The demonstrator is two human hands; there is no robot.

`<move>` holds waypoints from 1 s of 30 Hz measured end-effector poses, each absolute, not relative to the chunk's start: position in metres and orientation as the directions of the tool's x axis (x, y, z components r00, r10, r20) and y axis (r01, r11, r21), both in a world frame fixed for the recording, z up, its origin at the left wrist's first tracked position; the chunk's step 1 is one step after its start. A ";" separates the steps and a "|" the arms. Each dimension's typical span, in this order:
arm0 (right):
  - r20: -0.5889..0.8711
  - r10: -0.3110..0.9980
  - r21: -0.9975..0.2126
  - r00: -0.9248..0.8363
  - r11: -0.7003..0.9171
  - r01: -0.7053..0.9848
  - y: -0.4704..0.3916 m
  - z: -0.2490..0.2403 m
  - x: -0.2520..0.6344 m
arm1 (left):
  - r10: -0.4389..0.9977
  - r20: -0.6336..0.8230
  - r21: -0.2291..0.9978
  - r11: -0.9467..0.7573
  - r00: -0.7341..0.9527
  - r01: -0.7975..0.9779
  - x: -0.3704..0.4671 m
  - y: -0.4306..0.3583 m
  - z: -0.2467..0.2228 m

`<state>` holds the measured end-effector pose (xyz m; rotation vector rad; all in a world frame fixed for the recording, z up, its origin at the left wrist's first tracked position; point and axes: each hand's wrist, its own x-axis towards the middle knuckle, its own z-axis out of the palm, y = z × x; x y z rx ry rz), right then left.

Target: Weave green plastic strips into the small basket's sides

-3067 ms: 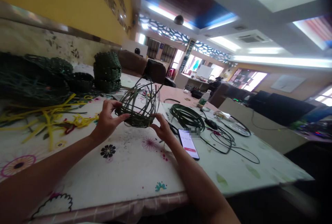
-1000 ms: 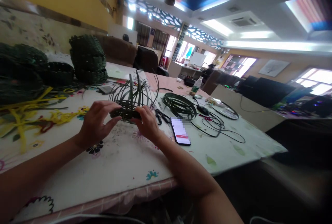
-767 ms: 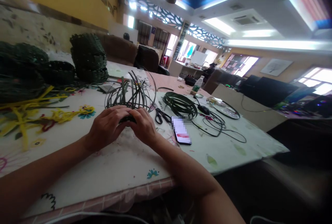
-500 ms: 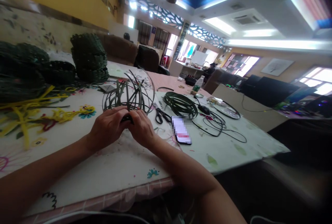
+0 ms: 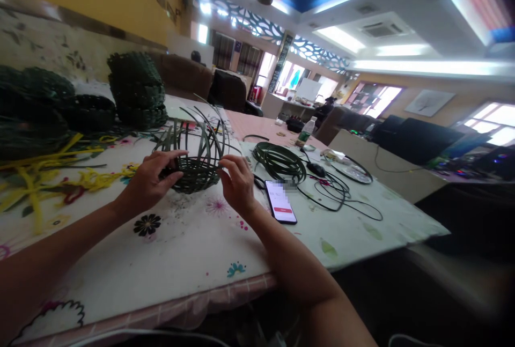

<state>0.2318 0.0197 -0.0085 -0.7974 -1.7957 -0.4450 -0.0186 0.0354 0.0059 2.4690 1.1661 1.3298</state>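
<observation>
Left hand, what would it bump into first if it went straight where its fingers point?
The half-woven basket; the left hand points at its side and seems to be touching it, though depth is unclear.

Your one camera, worn on your head, looks forward and slightly down over your forearms (image 5: pixel 301 261). Your left hand (image 5: pixel 149 176), right hand (image 5: pixel 240 183) and the woven basket (image 5: pixel 197 174) sit near it, left of centre; beyond, the view runs across the tabletop (image 5: pixel 189 256) to far windows (image 5: pixel 375 104) and ceiling (image 5: pixel 428 22). It leans, the tabletop's near edge climbing rightward.
</observation>
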 end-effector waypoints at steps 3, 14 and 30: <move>0.886 0.373 -0.038 -0.277 0.652 0.757 0.021 -0.011 0.230 | 0.679 0.664 0.441 -0.694 0.314 0.569 -0.020 0.036 0.006; 0.852 0.447 0.005 -0.273 0.514 0.858 0.028 -0.022 0.230 | 0.662 0.684 0.477 -0.723 0.305 0.500 -0.023 0.040 0.000; 0.765 0.583 -0.148 -0.274 0.573 0.806 0.026 -0.025 0.222 | 0.593 0.740 0.300 -0.713 0.318 0.633 -0.012 0.036 -0.004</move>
